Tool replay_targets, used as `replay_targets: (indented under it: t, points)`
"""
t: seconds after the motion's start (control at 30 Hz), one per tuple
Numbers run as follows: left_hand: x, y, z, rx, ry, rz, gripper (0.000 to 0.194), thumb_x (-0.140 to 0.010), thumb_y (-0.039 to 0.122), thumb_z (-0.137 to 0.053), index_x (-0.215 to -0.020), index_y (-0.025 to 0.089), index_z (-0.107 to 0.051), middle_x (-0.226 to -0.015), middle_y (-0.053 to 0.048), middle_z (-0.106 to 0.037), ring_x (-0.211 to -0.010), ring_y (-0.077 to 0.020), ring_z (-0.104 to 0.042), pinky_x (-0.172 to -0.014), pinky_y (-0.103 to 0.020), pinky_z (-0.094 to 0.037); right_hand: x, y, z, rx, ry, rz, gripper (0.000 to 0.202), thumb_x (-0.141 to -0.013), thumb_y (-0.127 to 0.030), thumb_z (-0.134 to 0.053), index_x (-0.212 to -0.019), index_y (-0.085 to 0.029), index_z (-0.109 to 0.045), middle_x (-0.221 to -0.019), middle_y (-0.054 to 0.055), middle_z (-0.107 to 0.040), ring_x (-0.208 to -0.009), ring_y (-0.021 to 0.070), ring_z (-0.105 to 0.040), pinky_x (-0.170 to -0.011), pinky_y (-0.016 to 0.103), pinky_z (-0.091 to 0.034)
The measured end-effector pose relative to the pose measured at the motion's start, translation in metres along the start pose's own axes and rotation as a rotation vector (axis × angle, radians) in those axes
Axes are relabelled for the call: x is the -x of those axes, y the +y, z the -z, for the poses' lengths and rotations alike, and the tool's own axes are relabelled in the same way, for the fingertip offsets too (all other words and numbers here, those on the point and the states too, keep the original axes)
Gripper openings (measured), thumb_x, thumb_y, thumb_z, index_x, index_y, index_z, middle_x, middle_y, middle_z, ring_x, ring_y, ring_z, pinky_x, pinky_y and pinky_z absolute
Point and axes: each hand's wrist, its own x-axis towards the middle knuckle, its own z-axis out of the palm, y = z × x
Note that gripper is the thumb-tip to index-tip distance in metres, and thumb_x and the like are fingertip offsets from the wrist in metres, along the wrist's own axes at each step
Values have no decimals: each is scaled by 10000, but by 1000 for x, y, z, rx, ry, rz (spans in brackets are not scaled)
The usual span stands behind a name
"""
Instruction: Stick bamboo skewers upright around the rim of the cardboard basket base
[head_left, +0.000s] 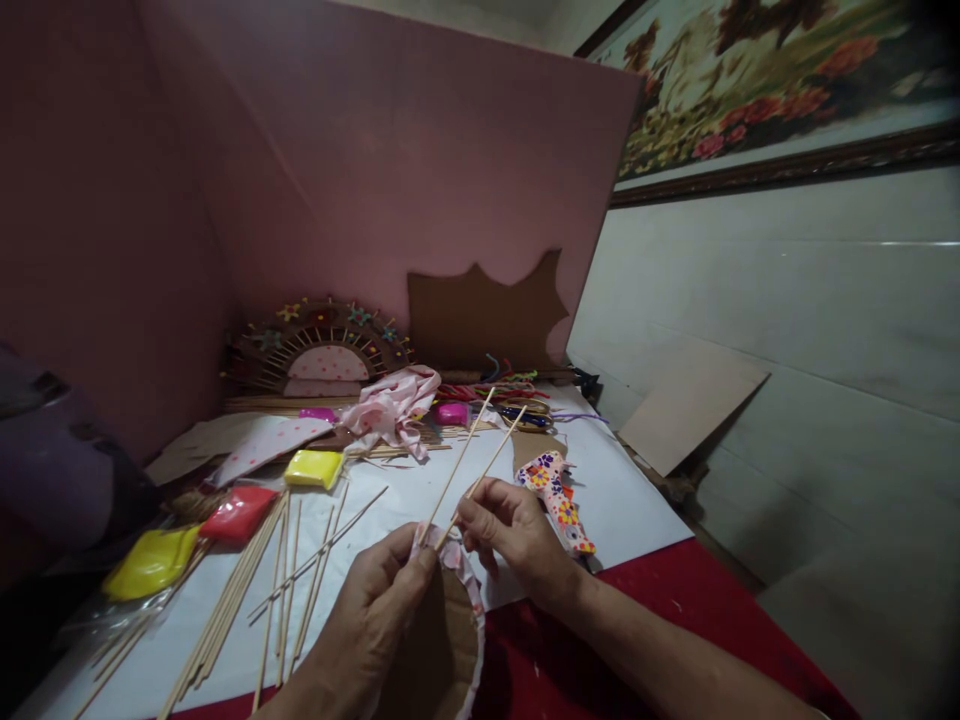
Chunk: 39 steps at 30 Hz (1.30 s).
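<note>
My left hand (386, 600) grips the top edge of a rounded cardboard piece (442, 640), whose rim is wrapped in pink fabric. Two thin wooden sticks (463, 450) rise from that edge, side by side and slanting up to the right. The right-hand stick (504, 443) is pinched near its lower part between the fingers of my right hand (499, 525). Just beyond my right hand lies a flower-patterned glue gun (559, 500) on the white sheet.
Loose wooden sticks (232, 600) lie at the left, beside yellow (154, 562) and red (238, 514) packets. Crumpled pink fabric (394, 408), a decorated semicircular piece (328, 362) and cut cardboard (487, 318) are farther back. A board (694, 400) leans at the right.
</note>
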Motion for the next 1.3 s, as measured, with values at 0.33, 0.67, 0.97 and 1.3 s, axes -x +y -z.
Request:
replay_targets:
  t: [0.33, 0.67, 0.97, 1.3]
  points:
    - [-3, -2, -1, 84, 33, -17, 135, -786, 276, -561, -821, 197, -666, -690, 5, -662, -622, -128, -570, -584, -198, -431, 2, -4, -1, 42, -40, -3, 367, -728, -505, -562, -717, -139, -530, -540, -38, -512, -346, 34, -354, -327, 171, -285]
    - [-4, 1, 1, 125, 113, -32, 89, -752, 256, -604, -787, 206, -669, -665, 23, -678, -579, -114, -587, -581, -189, -445, 4, -3, -1, 84, -82, -2, 366, -754, -506, -536, -755, -140, -525, -595, -30, -482, -412, 46, -372, -358, 178, -292]
    - [-4, 2, 5, 107, 181, -59, 78, -749, 242, -609, -791, 210, -668, -714, 31, -679, -659, -117, -599, -644, -180, -446, 8, -4, -4, 207, -141, 9, 292, -755, -451, -568, -771, -163, -526, -646, -26, -497, -520, 75, -432, -446, 191, -330]
    - [-9, -7, 6, 65, 153, -80, 107, -780, 260, -561, -827, 223, -650, -741, 27, -649, -662, -126, -560, -662, -216, -443, 8, 1, -8, 308, -82, 80, 169, -776, -332, -573, -747, -177, -514, -727, -22, -465, -622, 87, -414, -503, 189, -329]
